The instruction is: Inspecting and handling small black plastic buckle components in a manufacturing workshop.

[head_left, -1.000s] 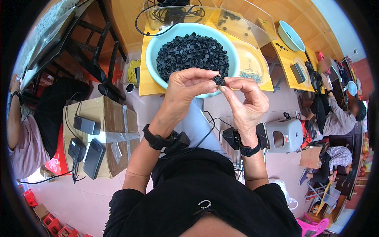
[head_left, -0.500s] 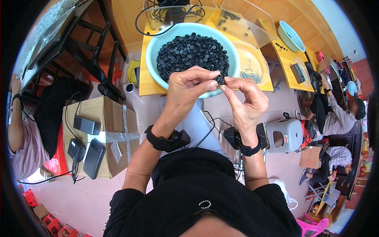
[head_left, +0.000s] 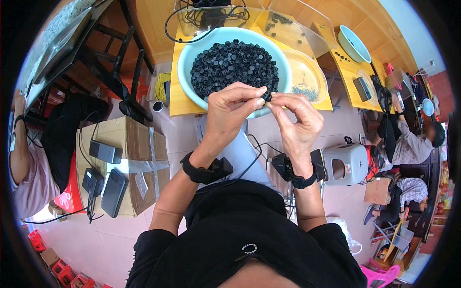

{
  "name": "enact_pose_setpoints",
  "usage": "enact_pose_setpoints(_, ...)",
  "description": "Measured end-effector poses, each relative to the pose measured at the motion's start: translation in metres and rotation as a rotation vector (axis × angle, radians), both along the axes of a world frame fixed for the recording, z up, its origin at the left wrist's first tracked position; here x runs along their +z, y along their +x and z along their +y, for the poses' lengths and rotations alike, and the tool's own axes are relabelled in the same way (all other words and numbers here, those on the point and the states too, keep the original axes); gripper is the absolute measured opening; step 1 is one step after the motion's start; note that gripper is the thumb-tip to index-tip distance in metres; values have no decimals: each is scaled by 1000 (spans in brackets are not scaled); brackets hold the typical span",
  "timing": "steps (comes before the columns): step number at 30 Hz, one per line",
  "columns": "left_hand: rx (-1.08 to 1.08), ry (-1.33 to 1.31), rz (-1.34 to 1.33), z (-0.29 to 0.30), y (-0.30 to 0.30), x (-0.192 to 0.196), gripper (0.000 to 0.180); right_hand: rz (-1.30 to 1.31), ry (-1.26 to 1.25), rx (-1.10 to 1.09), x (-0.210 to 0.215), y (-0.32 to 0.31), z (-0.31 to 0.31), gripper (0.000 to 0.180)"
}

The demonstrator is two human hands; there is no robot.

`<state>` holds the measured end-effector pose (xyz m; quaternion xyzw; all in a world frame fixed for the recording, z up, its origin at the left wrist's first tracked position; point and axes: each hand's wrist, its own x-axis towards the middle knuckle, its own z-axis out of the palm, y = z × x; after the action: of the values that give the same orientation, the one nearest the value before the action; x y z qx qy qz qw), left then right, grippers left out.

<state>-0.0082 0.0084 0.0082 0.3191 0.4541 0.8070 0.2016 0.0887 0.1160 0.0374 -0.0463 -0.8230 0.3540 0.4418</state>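
Thumb and forefinger of the left hand [head_left: 229,111] are closed on a small black round plastic piece [head_left: 268,96], which sits between the two hands and is largely hidden by fingers. The thumb and forefinger of the right hand [head_left: 300,115] meet the opposite side of this piece, their tips drawn close to each other; whether they are clamped on it or on something smaller cannot be told.

Directly beyond the left hand stands a wide, round, pale blue plastic basin [head_left: 184,79], heaped with many small black round plastic caps [head_left: 233,65]. The basin rests on a yellow wooden desk [head_left: 181,104]. Beyond the right hand, beside the basin, lies a shallow round clear plastic tray [head_left: 300,65] with a pile of small silvery-grey pieces [head_left: 305,92] at its near side, too small to make out. Farther past the right hand, a rectangular clear plastic bin [head_left: 312,36] has a few black caps in it.

A black strap [head_left: 194,172] circles the wrist below the left hand, and another black strap [head_left: 303,181] circles the wrist below the right hand. Well to the left of the left hand is a brown cardboard box [head_left: 139,144]; to the right of and below the right hand stands a grey plastic stool [head_left: 355,165].
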Motion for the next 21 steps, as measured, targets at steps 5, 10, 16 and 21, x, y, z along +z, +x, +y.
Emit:
enact_pose_setpoints(5,-7,27,-2,2,1,-1,21,39,32,1,-2,-1,0,14)
enact_pose_setpoints(10,-22,13,-35,3,3,-1,21,60,86,-15,-2,1,-1,15)
enact_pose_setpoints(16,-62,-12,-89,0,1,0,20,50,172,-21,-1,0,0,15)
enact_pose_setpoints(21,-147,-12,-194,-3,-2,-1,21,82,131,52,-2,-2,4,16)
